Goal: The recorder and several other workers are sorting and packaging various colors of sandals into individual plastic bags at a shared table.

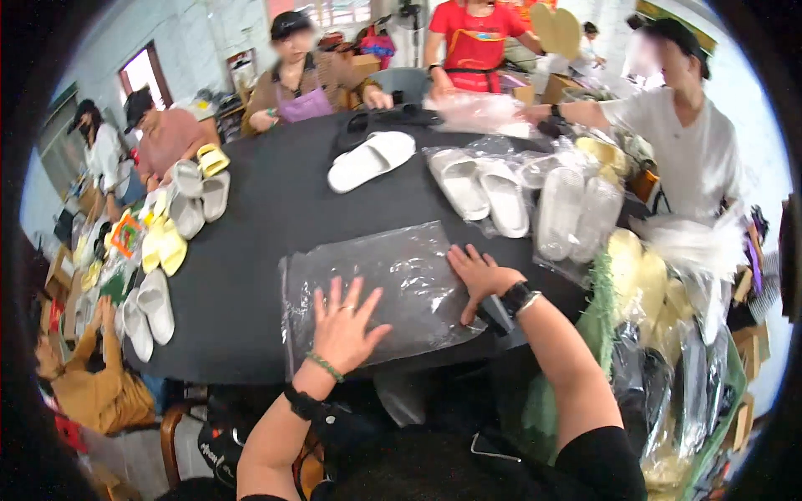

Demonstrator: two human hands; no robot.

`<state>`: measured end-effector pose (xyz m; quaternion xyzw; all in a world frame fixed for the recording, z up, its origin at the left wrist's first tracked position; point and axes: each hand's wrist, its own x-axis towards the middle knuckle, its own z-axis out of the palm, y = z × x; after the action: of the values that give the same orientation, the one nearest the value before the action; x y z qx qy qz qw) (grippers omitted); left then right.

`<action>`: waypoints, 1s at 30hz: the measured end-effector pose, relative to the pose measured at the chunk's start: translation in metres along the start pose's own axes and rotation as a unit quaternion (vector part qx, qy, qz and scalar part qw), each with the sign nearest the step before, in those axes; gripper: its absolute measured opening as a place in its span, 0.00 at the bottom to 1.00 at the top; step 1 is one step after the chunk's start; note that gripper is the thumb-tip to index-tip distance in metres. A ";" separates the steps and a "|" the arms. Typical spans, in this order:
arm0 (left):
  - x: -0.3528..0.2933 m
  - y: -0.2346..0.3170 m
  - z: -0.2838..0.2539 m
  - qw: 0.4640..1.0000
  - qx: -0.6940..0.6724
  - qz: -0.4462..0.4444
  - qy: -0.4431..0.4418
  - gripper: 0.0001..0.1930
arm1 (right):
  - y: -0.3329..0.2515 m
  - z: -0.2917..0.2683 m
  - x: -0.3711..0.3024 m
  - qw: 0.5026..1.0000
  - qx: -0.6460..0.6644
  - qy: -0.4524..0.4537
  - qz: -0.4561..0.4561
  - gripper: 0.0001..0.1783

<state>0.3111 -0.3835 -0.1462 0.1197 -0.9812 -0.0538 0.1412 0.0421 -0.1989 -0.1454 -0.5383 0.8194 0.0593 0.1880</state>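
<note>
Bag [409,280] flat at six o'clock on the table [251,209]; no slide visible inside. Left hand [347,326] palm down at its seven o'clock, fingers splayed wide. Right hand [486,280] on its three o'clock edge, fingers spread, thumb apart, nothing gripped. Spreading looks mostly done; creases remain. White slide [372,161] at twelve o'clock, unwrapped. Pair [561,213] at two o'clock already in clear film.

Was brightly lit, washed out at the window [342,12]. Glinted in white streaks off the clear plastic bag [401,277]. Bent straight edges, fringed blue, dropped to black at the rounded rim.
</note>
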 end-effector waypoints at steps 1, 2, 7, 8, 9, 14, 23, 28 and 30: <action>-0.008 -0.013 0.010 0.999 0.009 -0.030 -0.017 0.33 | -0.003 0.000 0.003 1.000 -0.003 -0.003 -0.001 0.83; -0.015 -0.027 0.018 0.997 0.014 -0.061 -0.051 0.34 | -0.004 0.000 0.003 1.000 -0.003 0.003 -0.007 0.82; -0.037 -0.042 0.024 0.992 0.028 -0.088 -0.081 0.38 | 0.026 -0.002 -0.002 0.999 0.018 0.007 -0.047 0.81; -0.037 -0.042 0.026 0.992 0.017 -0.096 -0.078 0.38 | 0.033 -0.009 -0.004 0.996 0.009 0.088 0.019 0.80; -0.037 -0.042 0.028 0.993 0.015 -0.089 -0.077 0.38 | 0.040 -0.013 -0.006 0.982 -0.001 0.168 0.086 0.79; -0.035 -0.041 0.027 0.991 0.006 -0.103 -0.084 0.39 | 0.081 -0.006 -0.033 0.873 -0.153 0.266 0.379 0.70; -0.037 -0.048 0.026 0.990 -0.009 -0.111 -0.087 0.39 | 0.167 -0.001 -0.072 0.845 0.060 0.324 0.422 0.42; -0.034 -0.049 0.024 0.988 -0.038 -0.110 -0.099 0.37 | 0.189 -0.069 -0.122 0.724 0.056 0.568 0.387 0.21; -0.031 -0.051 0.020 0.981 -0.083 -0.122 -0.122 0.35 | 0.196 -0.097 -0.146 0.697 0.117 0.633 0.317 0.16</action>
<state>0.3455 -0.4235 -0.1811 0.2191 -0.9613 -0.1657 0.0221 -0.1075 -0.0210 -0.0222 -0.1311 0.8675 -0.3353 -0.3432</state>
